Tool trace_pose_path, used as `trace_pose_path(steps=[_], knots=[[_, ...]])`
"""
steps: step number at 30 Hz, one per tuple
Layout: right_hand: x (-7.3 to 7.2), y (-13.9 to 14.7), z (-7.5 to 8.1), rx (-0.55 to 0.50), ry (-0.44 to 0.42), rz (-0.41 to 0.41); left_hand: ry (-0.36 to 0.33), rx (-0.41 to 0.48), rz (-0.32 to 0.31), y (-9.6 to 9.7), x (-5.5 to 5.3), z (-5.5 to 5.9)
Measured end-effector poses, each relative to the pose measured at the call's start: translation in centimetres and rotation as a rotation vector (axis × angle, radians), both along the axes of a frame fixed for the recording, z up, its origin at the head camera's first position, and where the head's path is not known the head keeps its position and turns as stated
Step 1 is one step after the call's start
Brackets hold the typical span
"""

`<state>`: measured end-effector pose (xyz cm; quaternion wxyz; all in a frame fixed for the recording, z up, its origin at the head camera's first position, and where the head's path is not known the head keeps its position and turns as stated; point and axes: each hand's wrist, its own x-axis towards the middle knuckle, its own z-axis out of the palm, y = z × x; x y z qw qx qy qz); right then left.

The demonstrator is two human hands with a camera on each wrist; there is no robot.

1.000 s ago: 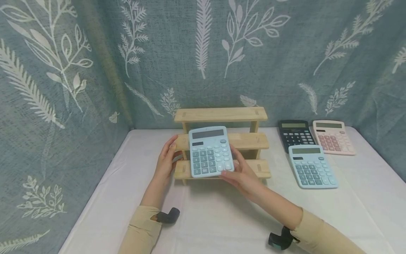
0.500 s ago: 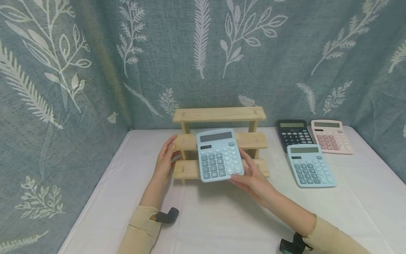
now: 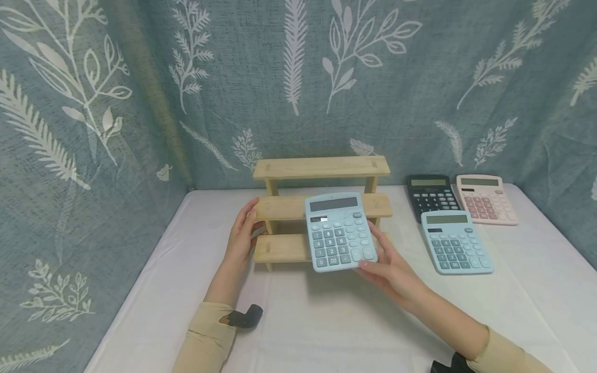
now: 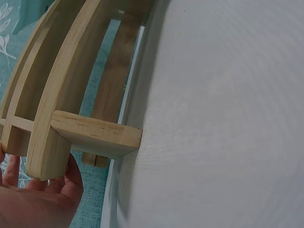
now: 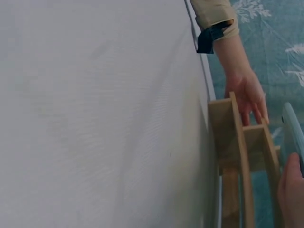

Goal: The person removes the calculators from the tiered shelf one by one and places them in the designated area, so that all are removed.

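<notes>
My right hand (image 3: 394, 272) pinches a light blue calculator (image 3: 340, 233) by its lower right corner, thumb on the front. The calculator faces me, raised in front of a three-tier wooden display stand (image 3: 322, 167) and overlapping its right half. In the right wrist view only the edge of the calculator (image 5: 290, 130) shows, beside the right hand's fingers (image 5: 293, 194). At the stand's left end, my left hand (image 3: 240, 235) grips the wood. Its fingers (image 4: 73, 178) curl behind the end of a tier in the left wrist view.
On the right of the white-covered table (image 3: 326, 326) lie a black calculator (image 3: 436, 203), a pink calculator (image 3: 489, 199) and a second light blue calculator (image 3: 457, 243), its top edge overlapping the other two. A patterned blue-green curtain (image 3: 261, 62) closes off the back and sides.
My right hand has carried the calculator to the right and slightly toward me, uncovering the left part of the stand. The left hand stays at the stand's left end.
</notes>
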<state>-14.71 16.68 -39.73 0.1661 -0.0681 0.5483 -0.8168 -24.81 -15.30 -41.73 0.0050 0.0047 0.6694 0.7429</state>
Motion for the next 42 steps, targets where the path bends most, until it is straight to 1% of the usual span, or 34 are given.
trace_pose_path(steps=[7,10,16,28,36,42], knots=[[0.7,1.5,0.0,0.015,-0.036,-0.028,0.004,-0.013,0.004,0.0,0.0,0.0],[1.0,2.3,-0.1,0.03,-0.02,-0.04,0.004,-0.013,-0.002,0.0,0.0,0.0],[1.6,4.0,-0.3,0.01,0.033,-0.039,0.004,-0.017,-0.003,0.0,-0.1,-0.1],[2.7,7.9,-0.7,-0.034,0.065,-0.068,-0.014,-0.012,0.007,0.1,0.0,0.0],[3.1,10.4,-1.3,-0.094,0.108,-0.08,-0.019,-0.012,0.008,0.1,0.0,0.1],[3.4,12.1,-1.7,-0.197,0.114,-0.059,-0.025,-0.009,0.009,0.1,0.0,0.0]])
